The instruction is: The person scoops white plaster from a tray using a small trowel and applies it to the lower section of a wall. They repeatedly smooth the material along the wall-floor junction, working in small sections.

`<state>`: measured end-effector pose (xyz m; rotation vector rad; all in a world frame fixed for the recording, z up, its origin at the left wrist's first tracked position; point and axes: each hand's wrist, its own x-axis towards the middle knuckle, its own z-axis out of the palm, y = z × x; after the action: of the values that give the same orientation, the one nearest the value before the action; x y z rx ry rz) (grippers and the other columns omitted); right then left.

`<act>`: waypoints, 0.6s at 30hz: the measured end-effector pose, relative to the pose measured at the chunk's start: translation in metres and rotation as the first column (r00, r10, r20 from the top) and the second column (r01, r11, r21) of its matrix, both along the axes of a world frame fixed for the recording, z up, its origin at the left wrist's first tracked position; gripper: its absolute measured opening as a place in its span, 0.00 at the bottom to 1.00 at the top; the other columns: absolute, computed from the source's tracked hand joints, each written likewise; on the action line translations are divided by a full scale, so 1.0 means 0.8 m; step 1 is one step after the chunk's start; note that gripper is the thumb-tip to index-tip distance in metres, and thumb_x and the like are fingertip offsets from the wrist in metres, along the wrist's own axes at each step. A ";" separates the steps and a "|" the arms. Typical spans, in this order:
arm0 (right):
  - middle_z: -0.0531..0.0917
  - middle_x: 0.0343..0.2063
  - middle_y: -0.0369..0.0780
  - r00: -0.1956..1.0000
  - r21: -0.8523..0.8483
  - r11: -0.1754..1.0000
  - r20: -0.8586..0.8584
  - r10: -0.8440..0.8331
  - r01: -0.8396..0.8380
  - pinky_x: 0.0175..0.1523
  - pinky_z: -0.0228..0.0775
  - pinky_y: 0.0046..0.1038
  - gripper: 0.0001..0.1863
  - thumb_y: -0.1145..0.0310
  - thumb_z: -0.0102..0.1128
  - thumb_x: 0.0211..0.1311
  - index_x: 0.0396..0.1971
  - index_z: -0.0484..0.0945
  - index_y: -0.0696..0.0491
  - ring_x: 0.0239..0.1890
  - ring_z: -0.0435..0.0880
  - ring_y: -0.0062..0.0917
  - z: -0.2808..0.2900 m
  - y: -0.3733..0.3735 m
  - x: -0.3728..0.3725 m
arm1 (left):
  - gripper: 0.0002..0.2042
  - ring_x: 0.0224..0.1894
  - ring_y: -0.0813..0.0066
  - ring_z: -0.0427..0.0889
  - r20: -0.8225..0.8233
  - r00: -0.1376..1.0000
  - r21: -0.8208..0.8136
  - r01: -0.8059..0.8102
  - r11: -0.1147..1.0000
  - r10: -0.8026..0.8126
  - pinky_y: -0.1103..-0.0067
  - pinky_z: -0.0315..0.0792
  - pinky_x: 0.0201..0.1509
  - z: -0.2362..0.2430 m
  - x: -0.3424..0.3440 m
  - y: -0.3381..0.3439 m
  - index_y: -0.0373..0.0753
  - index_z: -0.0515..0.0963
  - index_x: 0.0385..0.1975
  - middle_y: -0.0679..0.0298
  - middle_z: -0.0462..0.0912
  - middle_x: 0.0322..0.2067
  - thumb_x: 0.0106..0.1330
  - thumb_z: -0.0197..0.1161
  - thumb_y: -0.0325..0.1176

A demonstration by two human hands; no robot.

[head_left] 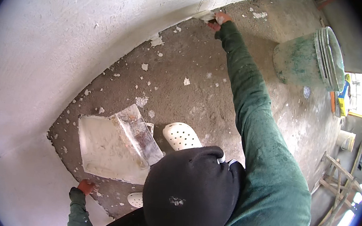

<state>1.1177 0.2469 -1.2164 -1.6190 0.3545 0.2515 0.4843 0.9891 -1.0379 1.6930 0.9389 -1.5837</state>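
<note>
My right hand [219,21] reaches far out to the base of the white wall [111,17]. It is closed around a plaster-smeared scraper [206,16], whose pale blade meets the line between wall and floor. My left hand [86,186] is low at the left, by the wall corner, next to a cream plaster-coated tray [106,149]; its fingers are too small to read. Across the tray's right side lies a wide, stained metal trowel [139,135]. A rounded black cloth shape [192,193] hides the lower middle.
White clogs [182,136] with holes stand beside the tray. Crumbs of plaster [141,101] dot the brown floor. A large stained bucket [306,57] leans at upper right. Farther right are a small white bucket [345,140], a yellow-and-blue bag [345,95] and wooden poles [340,196].
</note>
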 end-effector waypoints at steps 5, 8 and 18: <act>0.80 0.34 0.43 0.972 0.332 0.943 0.225 -0.060 -0.018 0.45 0.79 0.38 0.11 0.68 0.49 0.65 0.38 0.73 0.60 0.35 0.82 0.34 0.236 0.056 -0.013 | 0.12 0.30 0.70 0.82 0.001 0.997 0.045 -0.071 0.996 0.071 0.79 0.73 0.29 0.022 -0.002 -0.006 0.31 0.78 0.35 0.57 0.83 0.30 0.61 0.52 0.33; 0.80 0.34 0.42 0.931 0.389 0.911 0.365 -0.020 -0.133 0.46 0.77 0.40 0.12 0.65 0.48 0.65 0.39 0.74 0.59 0.36 0.81 0.33 0.371 0.051 -0.060 | 0.13 0.38 0.61 0.83 -0.010 0.997 -0.013 0.071 0.997 -0.071 0.68 0.77 0.39 0.006 0.005 -0.010 0.29 0.75 0.40 0.53 0.82 0.35 0.65 0.50 0.33; 0.79 0.34 0.45 0.950 0.119 0.943 -0.044 -0.309 0.312 0.37 0.78 0.38 0.15 0.61 0.49 0.63 0.39 0.72 0.58 0.33 0.81 0.35 0.139 -0.061 -0.022 | 0.11 0.33 0.67 0.83 -0.005 1.000 0.019 -0.024 1.000 0.024 0.75 0.75 0.31 0.005 0.011 -0.019 0.31 0.77 0.36 0.56 0.83 0.32 0.63 0.52 0.32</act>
<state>1.0998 0.1984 -1.1050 -1.4147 0.5956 0.0508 0.4932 0.9736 -1.0337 1.6851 0.9761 -1.5687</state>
